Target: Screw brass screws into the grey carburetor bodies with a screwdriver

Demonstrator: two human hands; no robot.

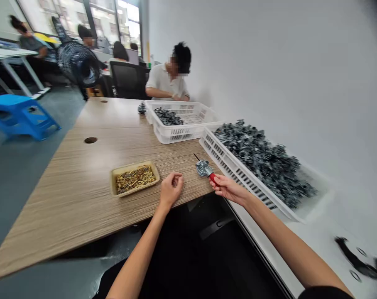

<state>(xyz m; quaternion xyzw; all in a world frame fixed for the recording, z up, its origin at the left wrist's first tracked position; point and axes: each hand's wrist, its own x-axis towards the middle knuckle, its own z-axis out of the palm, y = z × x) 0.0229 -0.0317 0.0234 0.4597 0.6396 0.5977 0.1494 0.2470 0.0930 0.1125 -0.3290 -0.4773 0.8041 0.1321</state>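
My right hand (228, 189) is closed round the red handle of a screwdriver (214, 179), held over the table's front edge. A grey metal part (203, 167) is around the tool just beyond the handle, and the thin dark shaft sticks out past it. My left hand (171, 187) rests near the table edge with its fingers curled; whatever they may hold is hidden. Left of it stands a tan tray (113, 182) of small brass-coloured pieces (135, 178). To the right, a white basket (238, 171) holds a heap of grey metal parts (263, 160).
Farther back on the wooden table (67, 195) stands a second white basket (172, 133) with fewer metal parts. A person (168, 83) in a white shirt sits behind it. A fan (79, 64) and a blue stool (17, 112) are at the left.
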